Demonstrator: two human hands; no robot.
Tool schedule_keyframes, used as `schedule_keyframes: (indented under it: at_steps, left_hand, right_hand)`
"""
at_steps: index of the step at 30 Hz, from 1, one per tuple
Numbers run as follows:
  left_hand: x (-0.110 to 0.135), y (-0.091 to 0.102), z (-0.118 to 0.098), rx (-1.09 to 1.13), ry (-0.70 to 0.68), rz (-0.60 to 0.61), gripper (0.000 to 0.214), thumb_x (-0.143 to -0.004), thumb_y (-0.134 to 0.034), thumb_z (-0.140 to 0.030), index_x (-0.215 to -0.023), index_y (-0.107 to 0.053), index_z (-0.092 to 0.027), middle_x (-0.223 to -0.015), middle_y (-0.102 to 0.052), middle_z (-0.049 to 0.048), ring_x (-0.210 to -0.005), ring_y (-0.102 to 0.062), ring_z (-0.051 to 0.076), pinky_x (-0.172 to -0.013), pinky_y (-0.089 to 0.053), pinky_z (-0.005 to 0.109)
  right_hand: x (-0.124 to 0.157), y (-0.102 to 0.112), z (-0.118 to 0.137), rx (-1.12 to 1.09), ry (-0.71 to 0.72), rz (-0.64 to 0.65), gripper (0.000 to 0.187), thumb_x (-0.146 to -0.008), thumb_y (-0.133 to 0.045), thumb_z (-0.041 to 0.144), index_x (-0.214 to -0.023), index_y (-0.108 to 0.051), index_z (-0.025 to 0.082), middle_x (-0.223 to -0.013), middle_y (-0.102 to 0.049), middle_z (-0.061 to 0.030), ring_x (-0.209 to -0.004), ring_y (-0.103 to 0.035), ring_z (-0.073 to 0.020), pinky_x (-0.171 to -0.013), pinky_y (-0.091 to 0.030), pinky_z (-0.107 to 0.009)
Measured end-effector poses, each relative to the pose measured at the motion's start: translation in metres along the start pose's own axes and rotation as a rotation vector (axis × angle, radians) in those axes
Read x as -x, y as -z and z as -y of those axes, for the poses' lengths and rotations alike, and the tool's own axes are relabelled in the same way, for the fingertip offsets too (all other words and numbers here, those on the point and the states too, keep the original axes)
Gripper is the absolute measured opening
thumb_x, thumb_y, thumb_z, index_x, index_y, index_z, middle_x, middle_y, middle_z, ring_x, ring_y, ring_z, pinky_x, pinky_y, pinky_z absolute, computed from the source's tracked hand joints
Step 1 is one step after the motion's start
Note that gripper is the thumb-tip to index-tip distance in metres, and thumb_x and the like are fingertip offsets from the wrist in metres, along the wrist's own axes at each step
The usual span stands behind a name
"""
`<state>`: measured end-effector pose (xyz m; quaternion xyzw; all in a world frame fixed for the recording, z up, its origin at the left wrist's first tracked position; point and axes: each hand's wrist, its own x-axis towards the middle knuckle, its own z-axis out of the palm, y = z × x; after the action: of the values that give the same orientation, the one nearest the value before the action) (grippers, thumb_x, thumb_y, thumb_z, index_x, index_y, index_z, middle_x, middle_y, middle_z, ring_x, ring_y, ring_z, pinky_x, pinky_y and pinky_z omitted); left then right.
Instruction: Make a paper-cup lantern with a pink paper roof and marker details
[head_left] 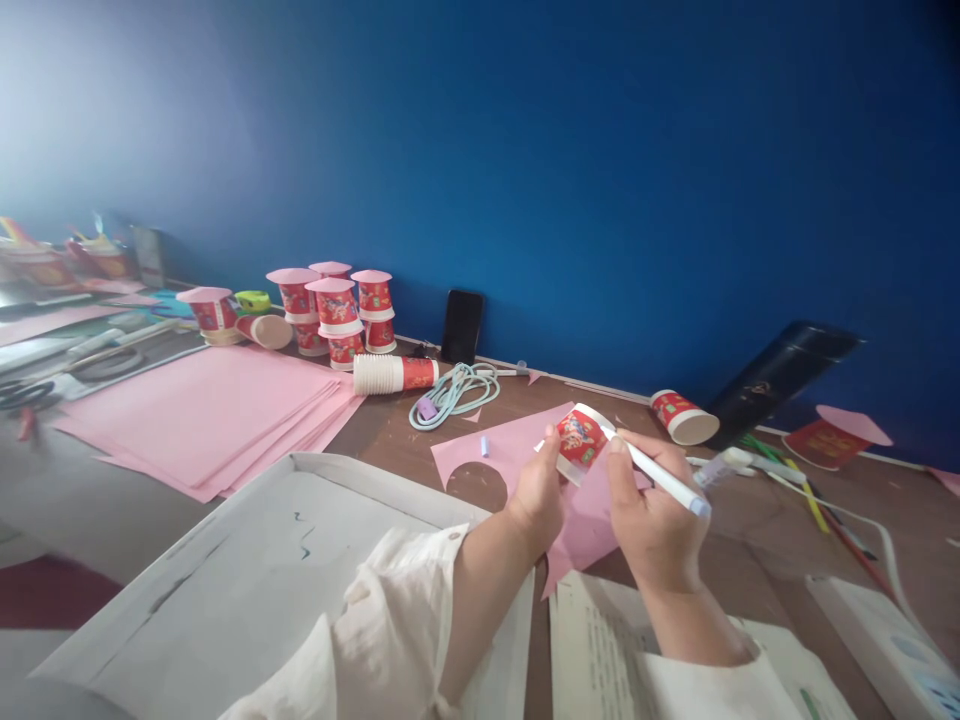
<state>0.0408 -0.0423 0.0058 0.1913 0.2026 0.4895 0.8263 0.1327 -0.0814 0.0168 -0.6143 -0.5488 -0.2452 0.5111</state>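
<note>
- Grasped in the left hand [538,495], thumb against its side, is a red paper cup [579,440], tilted above a cut pink sheet [517,445]; the right hand [660,510] pinches a white marker [664,478], its front end up at the cup's rim.
- Whether the marker's tip actually touches the cup is hard to tell at this angle.
- Steady work here would, I judge, want a firm but light left hold, so the paper wall does not dent, and gentle pressure from the marker.
- Nested cups [395,374] lie on their side, next to a coiled cable [454,395].
- Stacked cups [337,312] behind stand upside down, topped with pink discs [331,286].
- Blurred containers [45,268] at far left seem to hold pens or tools.
- White tray [247,600]: a few ink marks on its floor.
</note>
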Motion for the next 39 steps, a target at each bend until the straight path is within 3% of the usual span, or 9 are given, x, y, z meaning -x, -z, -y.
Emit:
schedule_keyframes:
  at_steps: [9, 25, 39]
  left_hand:
    - [-0.0058, 0.0079, 0.004, -0.038, -0.028, -0.004, 0.042, -0.087, -0.055, -0.049, -0.103, -0.071, -0.013, -0.107, -0.072, 0.0108, -0.113, -0.062, 0.028, -0.106, -0.04, 0.038]
    - [-0.0058, 0.0052, 0.0028, 0.048, -0.035, -0.039, 0.037, -0.086, -0.058, -0.045, -0.097, -0.071, -0.012, -0.103, -0.073, 0.012, -0.112, -0.062, 0.029, -0.106, -0.04, 0.039]
    - [-0.0065, 0.0031, -0.0003, 0.09, -0.003, -0.072, 0.035, -0.09, -0.053, -0.042, -0.096, -0.07, -0.012, -0.109, -0.071, 0.0133, -0.12, -0.058, 0.029, -0.107, -0.041, 0.036]
  right_hand:
    - [0.0024, -0.003, -0.0011, -0.026, 0.034, 0.035, 0.014, -0.086, -0.059, 0.03, -0.093, -0.065, 0.019, -0.086, -0.071, -0.0063, -0.082, -0.067, -0.0198, -0.078, -0.052, -0.033]
    - [0.0035, -0.0043, 0.0036, -0.037, 0.075, 0.053, 0.012, -0.086, -0.057, 0.028, -0.09, -0.064, 0.018, -0.086, -0.071, -0.0073, -0.082, -0.069, -0.0209, -0.077, -0.054, -0.036]
    - [0.0042, -0.0036, 0.0081, -0.026, 0.041, 0.089, 0.015, -0.087, -0.057, 0.03, -0.087, -0.064, 0.017, -0.083, -0.071, -0.008, -0.079, -0.068, -0.0207, -0.076, -0.053, -0.034]
